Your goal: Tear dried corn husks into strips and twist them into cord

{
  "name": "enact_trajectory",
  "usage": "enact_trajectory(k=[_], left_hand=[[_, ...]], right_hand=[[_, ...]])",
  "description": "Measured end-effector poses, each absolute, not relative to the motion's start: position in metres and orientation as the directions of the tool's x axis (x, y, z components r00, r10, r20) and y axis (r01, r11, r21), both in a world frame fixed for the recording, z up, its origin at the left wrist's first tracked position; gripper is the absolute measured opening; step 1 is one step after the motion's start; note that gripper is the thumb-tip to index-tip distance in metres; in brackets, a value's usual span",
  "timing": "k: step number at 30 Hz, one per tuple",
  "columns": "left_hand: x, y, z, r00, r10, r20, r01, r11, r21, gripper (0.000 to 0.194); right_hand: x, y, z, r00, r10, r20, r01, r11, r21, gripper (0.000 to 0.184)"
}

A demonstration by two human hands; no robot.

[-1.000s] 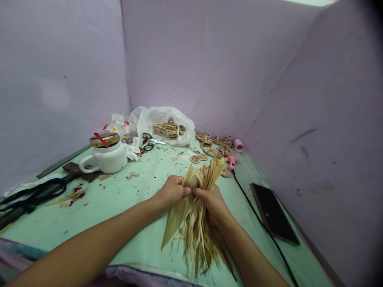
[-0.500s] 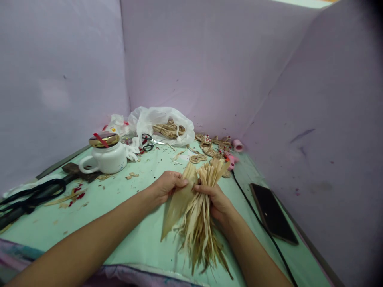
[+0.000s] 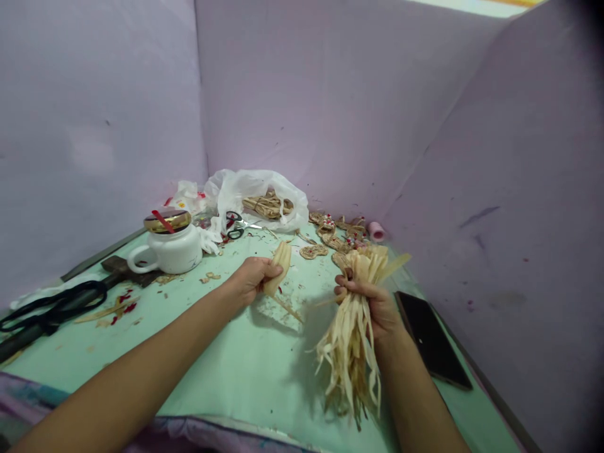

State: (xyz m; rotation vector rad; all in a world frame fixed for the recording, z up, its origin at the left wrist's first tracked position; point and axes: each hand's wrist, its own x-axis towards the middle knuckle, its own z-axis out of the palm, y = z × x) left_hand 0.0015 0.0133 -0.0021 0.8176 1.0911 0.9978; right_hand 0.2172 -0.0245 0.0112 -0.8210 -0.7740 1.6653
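Observation:
In the head view, my left hand (image 3: pixel 255 279) is closed on a single strip of dried corn husk (image 3: pixel 279 267), whose thin tail points down to the right. My right hand (image 3: pixel 372 302) grips a thick bundle of dried corn husks (image 3: pixel 352 340) at its upper part. The frayed ends of that bundle hang below my fist, and its folded tops stick up above it. A gap of bare table lies between the two hands.
At the back are a white plastic bag (image 3: pixel 295 217) with husks, scissors (image 3: pixel 236 224) and coiled woven pieces (image 3: pixel 313 251). To the left stand a lidded white mug (image 3: pixel 175 250) and a hammer-like tool (image 3: pixel 123 269). A dark phone (image 3: pixel 434 340) lies on the right.
My hands have moved apart. The left has drawn a husk strip away from the bundle, while the right has shifted rightward with the bundle, now covering the pink glue gun.

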Motion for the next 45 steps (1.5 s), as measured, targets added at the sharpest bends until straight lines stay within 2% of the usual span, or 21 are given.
enact_trajectory(k=[3,7,13,16,18,21,26,32,37,41,45], left_hand=[[-0.004,0.019,-0.003,0.119,0.93,-0.349,-0.215,0.367,0.905,0.016],[-0.004,0.018,-0.001,0.129,0.908,-0.397,-0.154,0.414,0.897,0.017],[0.014,-0.003,0.004,0.239,0.918,-0.318,-0.182,0.364,0.914,0.022],[0.023,-0.013,0.003,0.284,0.916,-0.283,-0.219,0.35,0.911,0.027],[0.026,-0.017,0.001,0.313,0.909,-0.273,-0.224,0.351,0.909,0.029],[0.03,-0.021,0.0,0.288,0.922,-0.258,-0.173,0.315,0.933,0.029],[0.032,-0.025,-0.001,0.236,0.949,-0.209,-0.042,0.225,0.973,0.022],[0.031,-0.022,-0.001,0.249,0.937,-0.244,0.031,0.244,0.969,0.011],[0.029,-0.019,-0.001,0.211,0.944,-0.255,0.074,0.244,0.967,0.015],[0.03,-0.02,0.0,0.209,0.943,-0.259,0.058,0.253,0.966,0.015],[0.033,-0.022,-0.001,0.21,0.938,-0.274,-0.046,0.29,0.956,0.004]], right_hand=[[0.227,-0.025,0.017,-0.246,0.955,-0.166,-0.586,-0.283,-0.759,0.023],[0.229,-0.024,0.018,-0.289,0.946,-0.144,-0.528,-0.283,-0.8,0.019],[0.201,-0.025,0.005,-0.261,0.914,-0.31,-0.535,-0.404,-0.742,0.036],[0.188,-0.027,-0.003,-0.269,0.885,-0.38,-0.509,-0.466,-0.724,0.031],[0.182,-0.029,-0.008,-0.286,0.881,-0.377,-0.489,-0.472,-0.733,0.027],[0.177,-0.033,-0.012,-0.303,0.903,-0.304,-0.47,-0.419,-0.777,0.03],[0.169,-0.036,-0.015,-0.23,0.953,-0.197,-0.427,-0.281,-0.86,0.039],[0.166,-0.035,-0.015,-0.137,0.972,-0.19,-0.409,-0.23,-0.883,0.04],[0.166,-0.035,-0.017,-0.078,0.98,-0.184,-0.388,-0.2,-0.9,0.039],[0.166,-0.035,-0.018,-0.069,0.984,-0.164,-0.344,-0.178,-0.922,0.032],[0.165,-0.036,-0.019,-0.074,0.99,-0.118,-0.332,-0.136,-0.933,0.031]])
